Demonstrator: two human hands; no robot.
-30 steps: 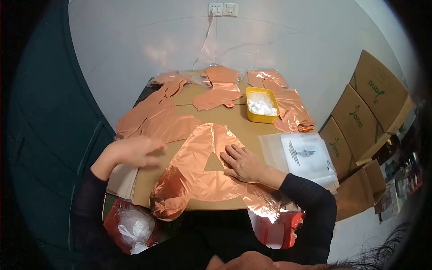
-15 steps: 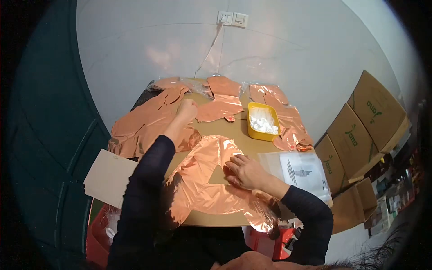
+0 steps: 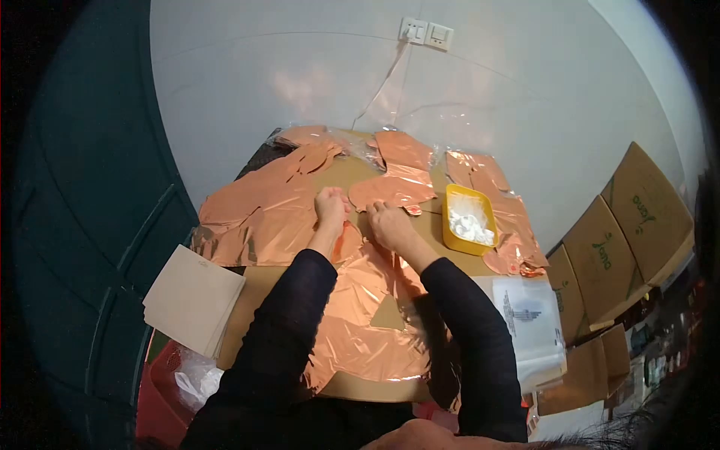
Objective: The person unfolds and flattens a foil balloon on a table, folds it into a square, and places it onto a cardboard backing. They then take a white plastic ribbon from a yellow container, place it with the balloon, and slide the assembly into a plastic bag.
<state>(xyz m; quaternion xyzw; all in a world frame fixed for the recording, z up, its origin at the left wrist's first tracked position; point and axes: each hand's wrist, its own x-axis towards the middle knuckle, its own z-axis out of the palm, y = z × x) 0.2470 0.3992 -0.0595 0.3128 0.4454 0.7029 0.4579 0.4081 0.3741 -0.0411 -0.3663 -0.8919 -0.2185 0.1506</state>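
A shiny rose-gold foil letter A lies on the brown table, with a triangular opening near its middle. At its far end is my left hand, its fingers curled closed; what they hold, if anything, is hidden. Close on its right, my right hand is bent over the top of the foil, fingertips curled and partly hidden. Just beyond both hands lies another rose-gold foil piece. More flat foil pieces are spread left of my left hand.
A yellow tub with white contents stands right of my hands. Further right are foil pieces, a printed plastic bag and cardboard boxes. Beige cards lie at the left edge, above a red bin.
My right hand has moved from the letter's right side to its top, beside my left hand. My left hand is lower and nearer the letter. The view has shifted slightly.
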